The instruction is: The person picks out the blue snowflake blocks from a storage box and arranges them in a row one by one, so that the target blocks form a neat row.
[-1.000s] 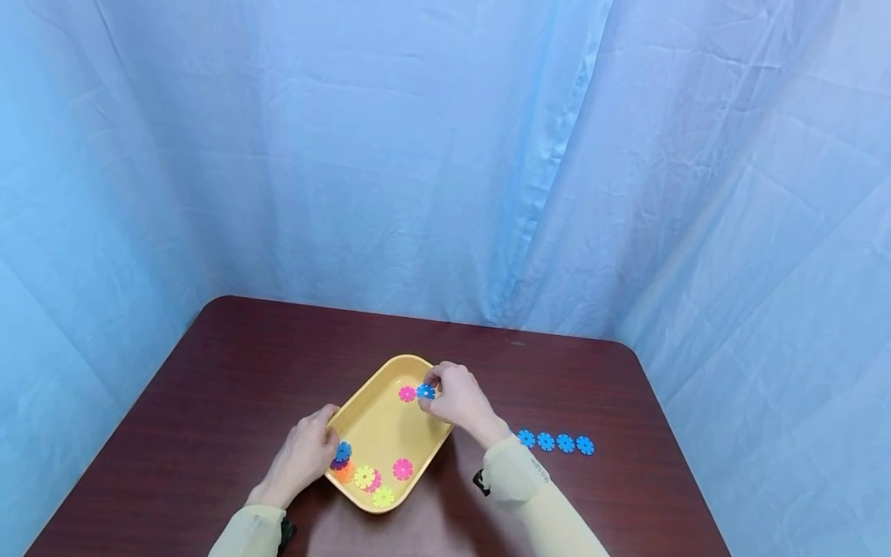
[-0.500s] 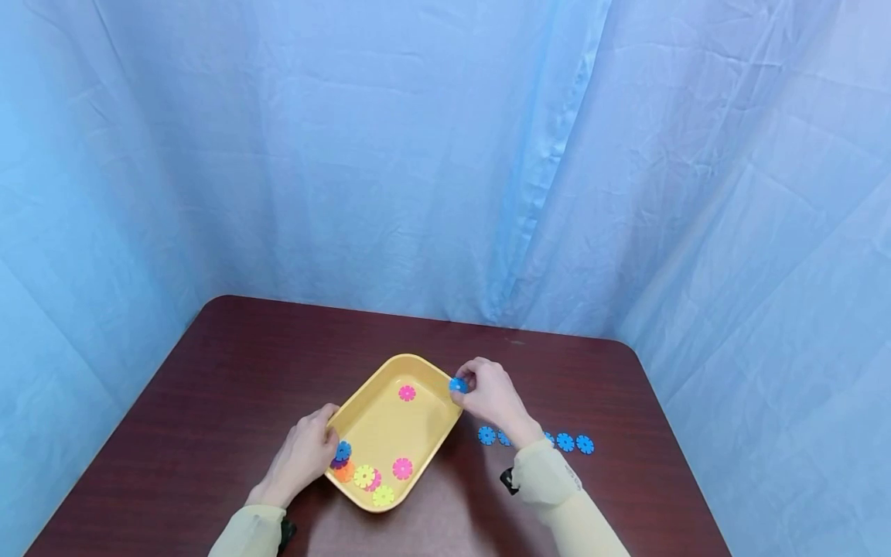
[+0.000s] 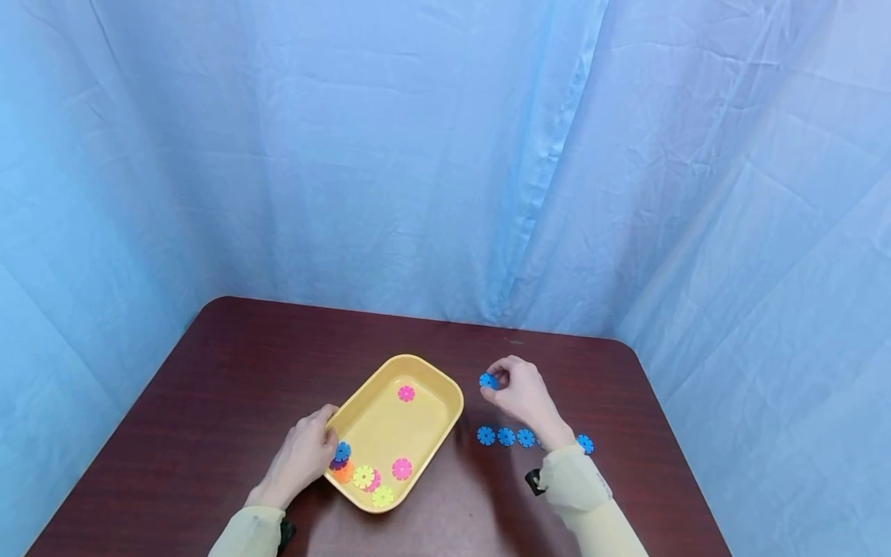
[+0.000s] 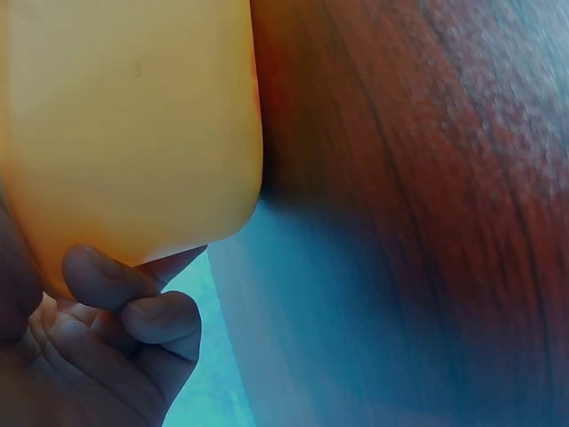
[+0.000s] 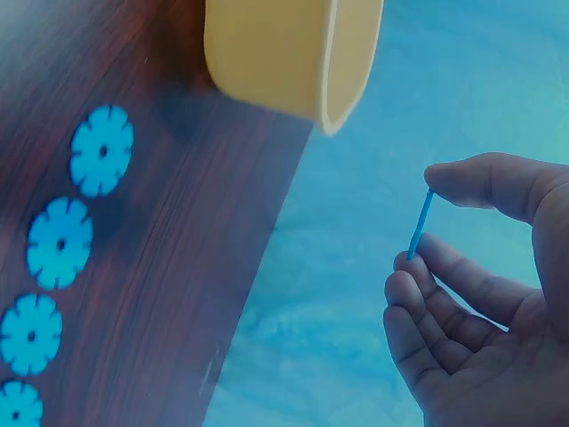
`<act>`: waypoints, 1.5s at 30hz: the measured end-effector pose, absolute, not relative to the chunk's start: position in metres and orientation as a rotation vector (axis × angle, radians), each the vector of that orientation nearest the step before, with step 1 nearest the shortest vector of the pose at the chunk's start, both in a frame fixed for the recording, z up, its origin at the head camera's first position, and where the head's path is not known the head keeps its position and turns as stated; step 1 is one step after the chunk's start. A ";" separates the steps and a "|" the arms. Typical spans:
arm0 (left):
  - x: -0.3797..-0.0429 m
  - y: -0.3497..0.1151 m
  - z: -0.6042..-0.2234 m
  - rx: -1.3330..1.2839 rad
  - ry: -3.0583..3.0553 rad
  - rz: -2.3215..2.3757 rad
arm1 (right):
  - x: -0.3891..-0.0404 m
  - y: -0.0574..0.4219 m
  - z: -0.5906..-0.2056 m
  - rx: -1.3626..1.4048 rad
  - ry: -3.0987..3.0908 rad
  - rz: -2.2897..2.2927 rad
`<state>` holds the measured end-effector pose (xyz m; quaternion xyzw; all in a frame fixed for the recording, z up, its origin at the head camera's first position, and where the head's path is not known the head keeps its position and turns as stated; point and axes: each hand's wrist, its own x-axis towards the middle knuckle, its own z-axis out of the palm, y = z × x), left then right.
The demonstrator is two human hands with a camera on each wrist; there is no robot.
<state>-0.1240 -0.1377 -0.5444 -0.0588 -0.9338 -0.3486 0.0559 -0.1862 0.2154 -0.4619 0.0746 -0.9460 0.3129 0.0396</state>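
My left hand (image 3: 299, 450) grips the left rim of a yellow tray (image 3: 445, 422), its thumb over the edge; the left wrist view shows curled fingers (image 4: 164, 318) against the outer wall. Between thumb and fingers, my right hand (image 3: 522, 393) pinches a blue notched disc (image 3: 489, 381) above the table, right of the tray. Edge-on in the right wrist view, that blue disc (image 5: 420, 224) spans thumb to fingertips. Inside the tray lie pink (image 3: 401, 469), yellow (image 3: 383, 497), orange and purple discs, plus a blue disc (image 3: 342, 452) beside the left thumb.
A row of several blue discs (image 3: 506, 437) lies flat on the dark red-brown table (image 3: 278, 348), partly hidden behind the right wrist. Light blue curtains (image 3: 390, 178) hang around the table's back and sides.
My right hand has lifted the blue disc from the tray's far end, carried it over the rim and moved right, above the table. My left hand and the tray stay in place.
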 end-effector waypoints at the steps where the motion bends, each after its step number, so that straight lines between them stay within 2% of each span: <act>1: -0.124 -0.138 -0.545 -0.178 -2.834 -1.059 | -0.185 0.219 -0.462 0.218 -2.896 0.965; 18: -0.125 -0.137 -0.544 -0.174 -2.844 -1.065 | -0.174 0.279 -0.462 0.048 -2.882 1.000; 45: -0.123 -0.137 -0.543 -0.162 -2.862 -1.072 | -0.143 0.382 -0.489 -0.219 -2.851 0.895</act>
